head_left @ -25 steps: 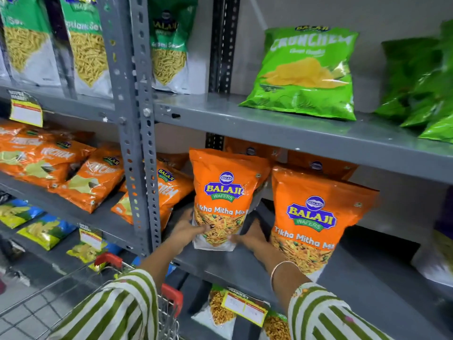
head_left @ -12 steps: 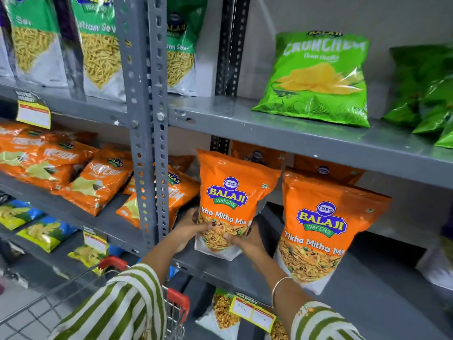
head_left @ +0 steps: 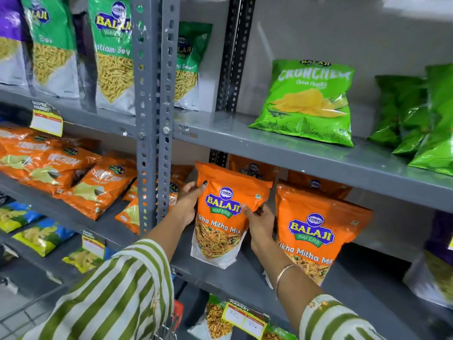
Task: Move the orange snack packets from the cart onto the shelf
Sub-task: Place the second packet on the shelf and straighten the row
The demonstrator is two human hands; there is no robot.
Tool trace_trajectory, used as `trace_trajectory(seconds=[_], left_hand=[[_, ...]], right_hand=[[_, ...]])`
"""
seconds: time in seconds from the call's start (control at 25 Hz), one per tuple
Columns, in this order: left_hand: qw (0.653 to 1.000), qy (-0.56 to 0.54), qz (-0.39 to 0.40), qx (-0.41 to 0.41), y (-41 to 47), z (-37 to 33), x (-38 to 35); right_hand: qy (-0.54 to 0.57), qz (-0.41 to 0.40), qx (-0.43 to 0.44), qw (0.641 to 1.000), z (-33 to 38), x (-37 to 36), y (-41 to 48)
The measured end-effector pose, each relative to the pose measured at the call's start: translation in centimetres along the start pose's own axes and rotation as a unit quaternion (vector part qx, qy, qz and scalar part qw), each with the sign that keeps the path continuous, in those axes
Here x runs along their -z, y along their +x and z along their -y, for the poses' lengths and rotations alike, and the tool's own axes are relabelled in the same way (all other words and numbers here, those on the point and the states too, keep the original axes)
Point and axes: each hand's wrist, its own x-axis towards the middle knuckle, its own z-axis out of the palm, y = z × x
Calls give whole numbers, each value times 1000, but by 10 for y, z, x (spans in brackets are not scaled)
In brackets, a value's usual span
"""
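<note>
Orange snack packet (head_left: 226,212), printed "Balaji Wafers Tikha Mitha Mix", upright on the grey shelf (head_left: 245,273), base resting on the shelf surface, top leaning slightly back. Gripped from both sides. Left hand (head_left: 188,204) on the packet's left edge: thumb with dark nail polish laid across the upper front corner, remaining fingers wrapped behind the packet and hidden from view. Right hand (head_left: 261,225) on the right edge at mid-height: thumb pressed against the front beside the logo, other fingers curled around the side toward the back, tips not visible. Packet pinched between the two hands, with both thumbs in front and the rest of the fingers behind.

Just beside on the right, a second orange packet (head_left: 316,231) of the same kind, also upright, partly overlapped by the right wrist and its thin bangle (head_left: 282,273). More orange packets standing behind both. One level up, a green Crunchem bag (head_left: 308,101) leaning back. Left of the grey perforated upright (head_left: 152,119), orange bags lying flat in a heap. Green-and-white striped sleeves on both arms; cart wire barely visible at the bottom edge.
</note>
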Motion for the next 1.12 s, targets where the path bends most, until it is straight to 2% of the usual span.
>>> trace_trajectory(seconds=[0.12,0.2,0.32,0.48,0.76,0.84,0.88,0.92,1.0,1.08,1.12], left_hand=[[992,110,12,53,-10,32,17],[985,147,35,85,-16,62,30],[985,140,44,89,-9,88,40],[985,145,34,90,-2,89,46],[986,134,37,86,-4,85,52],[985,165,15,42,-7,87,48],[976,216,-25,5,-12,88,44],[955,281,-79,-43,-20,89,38],[881,397,-170,-194,-43,99,19],[817,471,-127,-307,-68,119,-13],[816,480,-73,-313,-78,130,-30]], right_hand=[[-67,110,-87,988,-34,10,-10],[-106,143,-130,975,-57,14,-13],[-130,126,-140,973,-78,9,-9],[-113,82,-120,983,-87,-2,-9],[-122,101,-118,980,-85,-9,-14],[-172,89,-130,973,-82,-1,-22],[-213,86,-141,963,-78,7,-27],[-253,90,-165,949,-74,18,-32],[-314,122,-262,904,-63,52,-41],[-370,170,-362,838,-45,94,-47],[-410,174,-393,805,-36,114,-48]])
